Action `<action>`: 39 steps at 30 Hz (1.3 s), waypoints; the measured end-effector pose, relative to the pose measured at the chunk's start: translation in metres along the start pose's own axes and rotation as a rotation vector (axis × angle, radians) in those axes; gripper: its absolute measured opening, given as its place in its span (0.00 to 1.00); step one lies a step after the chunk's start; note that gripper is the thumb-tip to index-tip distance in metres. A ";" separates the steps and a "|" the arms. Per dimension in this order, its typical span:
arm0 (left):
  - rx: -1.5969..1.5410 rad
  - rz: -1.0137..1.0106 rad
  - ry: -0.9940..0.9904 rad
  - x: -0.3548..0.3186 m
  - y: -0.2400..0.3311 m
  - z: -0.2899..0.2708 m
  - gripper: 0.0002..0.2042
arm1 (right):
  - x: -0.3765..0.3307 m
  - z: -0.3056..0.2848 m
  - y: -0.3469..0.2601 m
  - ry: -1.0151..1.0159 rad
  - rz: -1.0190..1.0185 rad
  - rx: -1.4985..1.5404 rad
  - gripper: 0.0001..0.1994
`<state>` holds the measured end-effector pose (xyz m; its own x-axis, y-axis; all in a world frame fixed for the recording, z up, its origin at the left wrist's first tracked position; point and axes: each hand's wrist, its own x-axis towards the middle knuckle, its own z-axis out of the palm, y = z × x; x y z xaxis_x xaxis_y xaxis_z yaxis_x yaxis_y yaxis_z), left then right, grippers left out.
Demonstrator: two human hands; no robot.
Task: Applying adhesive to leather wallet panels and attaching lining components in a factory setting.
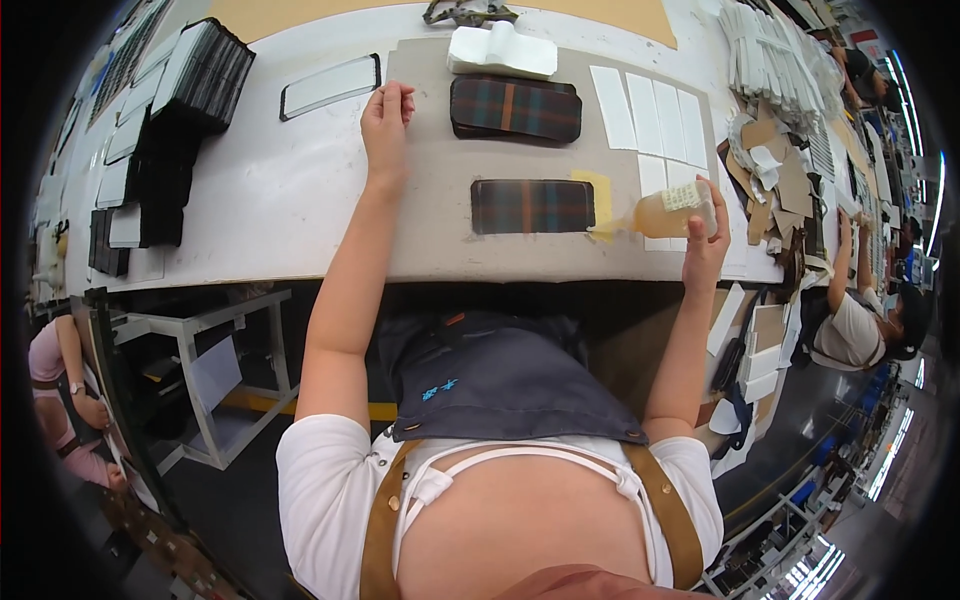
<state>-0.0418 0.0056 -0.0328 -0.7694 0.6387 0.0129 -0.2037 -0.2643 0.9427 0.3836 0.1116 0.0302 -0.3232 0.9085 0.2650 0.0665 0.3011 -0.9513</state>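
Observation:
My right hand (708,225) is wrapped round a clear squeeze bottle (662,212) of amber liquid, tipped on its side. Its narrow nozzle points left, at the right end of a dark plaid piece (530,207) lying flat on the grey board (430,235). Under that end shows a yellow patch (603,190). Farther left, my left hand (386,125) is closed, fingers curled together beside the corner of a white panel with a dark edge (330,88). Whatever its fingers hold, if anything, is hidden. Beyond the flat piece lies a stack of plaid pieces (515,108).
White folded material (502,52) sits behind the plaid stack. White strips (665,120) lie in rows at the board's right. Tall stacks of dark-edged panels (205,75) stand at left. Cardboard scraps (775,180) and bundled white strips (770,60) crowd the right. Other people work at both sides.

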 end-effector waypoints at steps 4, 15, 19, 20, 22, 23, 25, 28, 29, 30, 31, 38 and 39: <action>0.022 0.001 0.001 0.001 0.000 0.000 0.15 | -0.023 -0.007 0.000 0.161 0.122 0.277 0.35; 0.034 -0.002 -0.014 0.000 -0.001 -0.004 0.15 | -0.117 0.026 -0.007 0.437 0.047 0.093 0.39; 0.022 0.012 -0.033 0.000 -0.003 -0.006 0.15 | -0.132 0.040 -0.006 0.463 -0.046 -0.132 0.43; 0.024 0.013 -0.033 0.000 -0.004 -0.006 0.15 | -0.132 0.043 -0.007 0.464 -0.045 -0.130 0.43; 0.024 -0.005 -0.013 0.000 -0.005 -0.004 0.15 | -0.132 0.046 -0.008 0.438 -0.130 -0.191 0.43; 0.026 -0.005 -0.014 0.000 -0.005 -0.004 0.15 | -0.132 0.048 -0.009 0.440 -0.128 -0.190 0.43; 0.032 -0.012 -0.004 -0.002 -0.003 -0.005 0.15 | -0.132 0.052 -0.011 0.421 -0.144 -0.190 0.42; 0.027 0.003 -0.014 -0.002 -0.002 -0.005 0.15 | -0.132 0.057 -0.011 0.395 -0.167 -0.178 0.41; 0.029 0.002 -0.015 -0.002 -0.002 -0.004 0.15 | -0.133 0.060 -0.011 0.396 -0.165 -0.177 0.41; 0.031 0.010 -0.023 -0.002 -0.002 -0.005 0.15 | -0.134 0.062 -0.009 0.365 -0.177 -0.152 0.40; 0.034 0.018 -0.030 -0.001 -0.002 -0.005 0.15 | -0.135 0.066 -0.008 0.334 -0.188 -0.127 0.40; 0.027 0.006 -0.017 0.000 -0.004 -0.007 0.15 | -0.135 0.094 -0.008 0.208 -0.248 0.011 0.39; 0.021 0.007 -0.017 -0.001 -0.003 -0.005 0.15 | -0.135 0.097 -0.008 0.182 -0.262 0.009 0.39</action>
<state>-0.0435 0.0018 -0.0374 -0.7603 0.6491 0.0246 -0.1855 -0.2532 0.9495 0.3349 -0.0414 -0.0132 -0.1541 0.8372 0.5247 -0.0051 0.5304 -0.8478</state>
